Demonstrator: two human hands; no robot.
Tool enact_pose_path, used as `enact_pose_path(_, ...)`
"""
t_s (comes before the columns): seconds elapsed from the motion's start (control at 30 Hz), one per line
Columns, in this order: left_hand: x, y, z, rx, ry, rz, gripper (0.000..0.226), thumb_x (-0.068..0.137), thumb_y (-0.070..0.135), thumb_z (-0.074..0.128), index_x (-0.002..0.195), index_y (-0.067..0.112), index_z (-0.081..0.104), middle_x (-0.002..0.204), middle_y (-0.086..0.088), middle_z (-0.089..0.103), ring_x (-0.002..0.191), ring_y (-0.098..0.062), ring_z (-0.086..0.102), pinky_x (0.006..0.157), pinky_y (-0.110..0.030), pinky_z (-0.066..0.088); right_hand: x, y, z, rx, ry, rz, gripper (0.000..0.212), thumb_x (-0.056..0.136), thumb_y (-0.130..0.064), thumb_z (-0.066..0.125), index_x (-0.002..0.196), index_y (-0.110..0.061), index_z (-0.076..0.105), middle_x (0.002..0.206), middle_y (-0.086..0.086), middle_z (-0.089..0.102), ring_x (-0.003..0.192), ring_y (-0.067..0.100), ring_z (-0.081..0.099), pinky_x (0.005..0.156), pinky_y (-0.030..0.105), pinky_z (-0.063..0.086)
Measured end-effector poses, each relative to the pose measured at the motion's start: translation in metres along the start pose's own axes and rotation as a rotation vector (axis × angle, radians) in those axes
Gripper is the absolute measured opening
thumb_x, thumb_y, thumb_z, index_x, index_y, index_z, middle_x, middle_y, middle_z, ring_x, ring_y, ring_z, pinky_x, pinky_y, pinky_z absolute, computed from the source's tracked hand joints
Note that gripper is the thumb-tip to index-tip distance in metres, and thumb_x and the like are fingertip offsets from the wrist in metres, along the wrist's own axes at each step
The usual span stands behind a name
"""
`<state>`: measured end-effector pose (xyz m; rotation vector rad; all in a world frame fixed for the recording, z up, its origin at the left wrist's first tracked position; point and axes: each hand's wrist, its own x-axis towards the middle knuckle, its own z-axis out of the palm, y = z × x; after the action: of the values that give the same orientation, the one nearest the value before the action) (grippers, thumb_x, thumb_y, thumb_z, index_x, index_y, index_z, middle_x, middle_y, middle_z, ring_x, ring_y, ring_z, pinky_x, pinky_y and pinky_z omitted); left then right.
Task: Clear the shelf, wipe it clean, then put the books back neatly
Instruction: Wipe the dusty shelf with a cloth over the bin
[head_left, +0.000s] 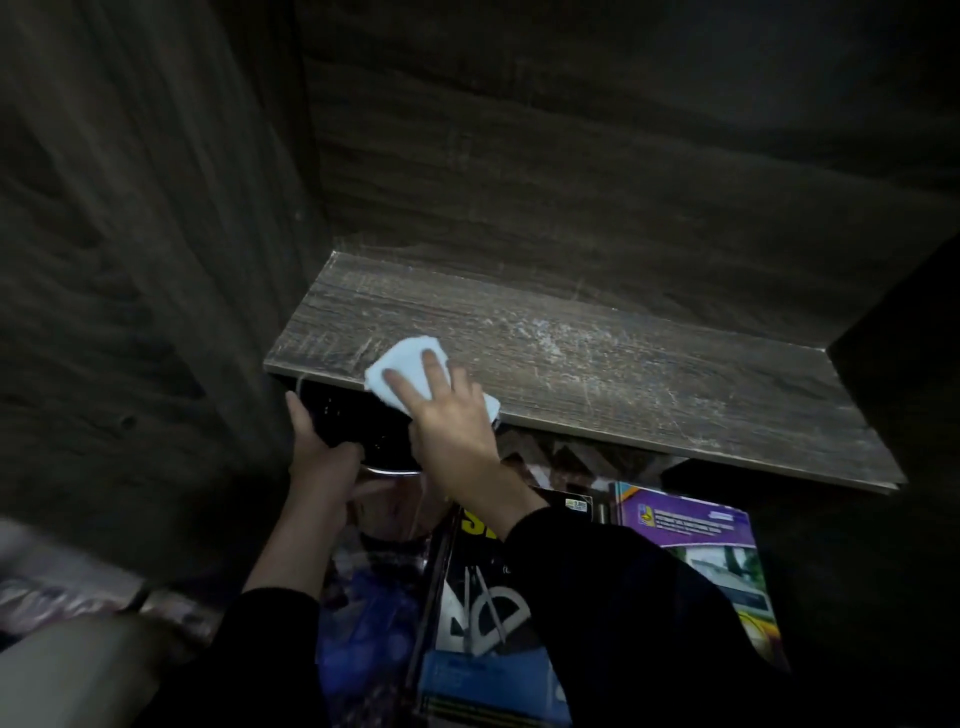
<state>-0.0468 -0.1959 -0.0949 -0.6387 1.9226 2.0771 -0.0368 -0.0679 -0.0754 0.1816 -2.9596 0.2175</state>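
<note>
Pressing the cloth (406, 351) on the shelf (623, 364) with my flat right hand (452, 421); my left hand (322, 462) grips a dark bowl (348, 421). Books (691, 525) lie below.

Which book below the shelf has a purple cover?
The rightmost book; the middle book beside it is black with yellow lettering and a white protractor.

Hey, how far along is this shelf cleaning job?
Done: the shelf is cleared. In hand: the right hand presses a white cloth at its front edge, with dust streaks beside it; the left hand holds a dark container below. Left: books lie underneath.
</note>
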Motion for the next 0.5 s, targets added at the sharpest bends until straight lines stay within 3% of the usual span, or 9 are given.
enact_pose_path(0.1, -0.006, 0.000, -0.002, 0.019, -0.017, -0.003, 0.097, 0.086, -0.013, 0.039, 0.147, 0.049, -0.004, 0.151, -0.004, 0.033, 0.110, -0.034, 0.056, 0.047, -0.036, 0.055, -0.015, 0.001, 0.001, 0.009, 0.090, -0.169, 0.057, 0.069, -0.004, 0.037, 0.112, -0.021, 0.070, 0.124, 0.023, 0.059, 0.096, 0.041, 0.060, 0.072, 0.039, 0.050)
enact_pose_path(0.17, -0.011, -0.001, -0.002, 0.029, -0.033, -0.003, 0.096, 0.087, -0.011, 0.043, 0.147, 0.049, -0.003, 0.151, -0.003, 0.033, 0.108, -0.033, 0.057, 0.049, -0.037, 0.054, -0.024, 0.003, 0.003, -0.036, 0.089, -0.264, 0.059, 0.070, -0.009, 0.029, 0.105, -0.024, 0.073, 0.120, 0.018, 0.063, 0.094, 0.037, 0.062, 0.069, 0.035, 0.050)
enact_pose_path(0.27, -0.014, -0.007, -0.005, 0.049, -0.030, -0.009, 0.097, 0.087, -0.008, 0.047, 0.146, 0.051, 0.000, 0.152, -0.004, 0.031, 0.109, -0.035, 0.056, 0.048, -0.036, 0.056, -0.032, 0.006, 0.005, 0.075, 0.022, -0.334, 0.055, 0.072, -0.009, 0.034, 0.110, -0.022, 0.071, 0.122, 0.018, 0.060, 0.093, 0.039, 0.059, 0.070, 0.039, 0.051)
enact_pose_path(0.37, -0.015, -0.013, -0.011, 0.085, -0.011, 0.005, 0.094, 0.087, -0.007, 0.045, 0.147, 0.048, -0.001, 0.150, -0.003, 0.033, 0.106, -0.030, 0.055, 0.050, -0.038, 0.057, -0.044, 0.009, 0.007, 0.283, 0.102, -0.201, 0.054, 0.069, -0.008, 0.048, 0.119, -0.021, 0.067, 0.125, 0.019, 0.057, 0.096, 0.038, 0.053, 0.080, 0.043, 0.049)
enact_pose_path(0.43, -0.015, -0.018, -0.016, 0.073, -0.003, -0.007, 0.093, 0.088, -0.009, 0.041, 0.147, 0.048, -0.002, 0.146, 0.000, 0.035, 0.101, -0.029, 0.056, 0.053, -0.039, 0.058, -0.053, 0.009, 0.009, 0.380, 0.228, -0.089, 0.054, 0.071, -0.010, 0.047, 0.120, -0.022, 0.065, 0.126, 0.017, 0.057, 0.101, 0.035, 0.051, 0.088, 0.041, 0.047)
enact_pose_path(0.5, -0.015, -0.023, -0.021, 0.063, 0.042, -0.032, 0.096, 0.084, -0.003, 0.046, 0.145, 0.054, -0.003, 0.139, 0.005, 0.038, 0.104, -0.030, 0.059, 0.063, -0.048, 0.059, -0.063, 0.006, 0.014, 0.421, 0.287, 0.002, 0.053, 0.072, -0.013, 0.043, 0.120, -0.024, 0.065, 0.127, 0.013, 0.057, 0.102, 0.031, 0.049, 0.088, 0.037, 0.045)
